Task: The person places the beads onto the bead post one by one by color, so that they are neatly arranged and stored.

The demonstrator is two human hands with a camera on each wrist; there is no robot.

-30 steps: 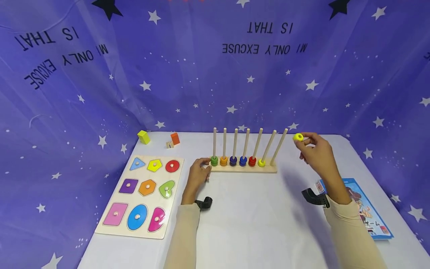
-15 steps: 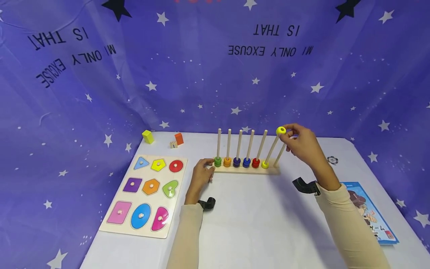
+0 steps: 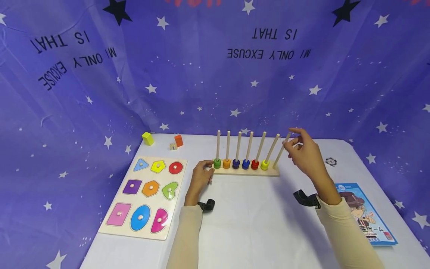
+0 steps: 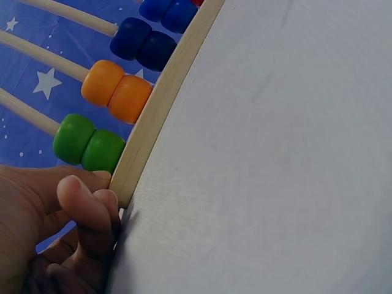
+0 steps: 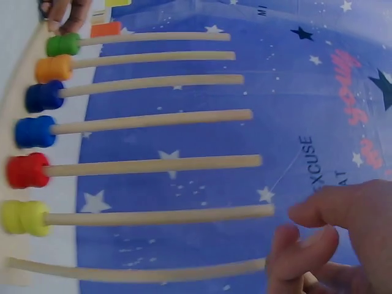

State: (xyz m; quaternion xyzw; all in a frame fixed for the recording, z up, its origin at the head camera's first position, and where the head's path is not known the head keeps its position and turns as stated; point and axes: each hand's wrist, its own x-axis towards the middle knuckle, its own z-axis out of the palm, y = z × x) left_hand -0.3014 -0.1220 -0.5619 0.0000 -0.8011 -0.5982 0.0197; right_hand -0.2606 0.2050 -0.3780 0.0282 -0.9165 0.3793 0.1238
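Observation:
A wooden bead stacker (image 3: pixel 248 172) stands upright on the table, its row of pegs rising from a flat base. Two beads each sit on the green (image 4: pixel 89 144), orange (image 4: pixel 116 92), dark blue (image 5: pixel 44 96), blue (image 5: pixel 35 131), red (image 5: pixel 27 170) and yellow (image 5: pixel 26 217) pegs. The rightmost peg (image 5: pixel 135 272) bears no bead. My left hand (image 3: pixel 200 177) holds the base's left end, fingertips beside the green beads. Near the tips of the two rightmost pegs hovers my right hand (image 3: pixel 305 155), thumb and index finger apart, with nothing between them.
To the left lies a shape puzzle board (image 3: pixel 141 198) with knobbed pieces. Behind it are a yellow block (image 3: pixel 147 138), an orange block (image 3: pixel 178 141) and a small wooden piece (image 3: pixel 173 147). At right are a blue illustrated box (image 3: pixel 366 215) and a round black-and-white token (image 3: pixel 331 161).
My right hand carried a yellow bead leftward to the yellow peg and let go of it. That bead now rests on the lower yellow one. My left hand keeps its hold.

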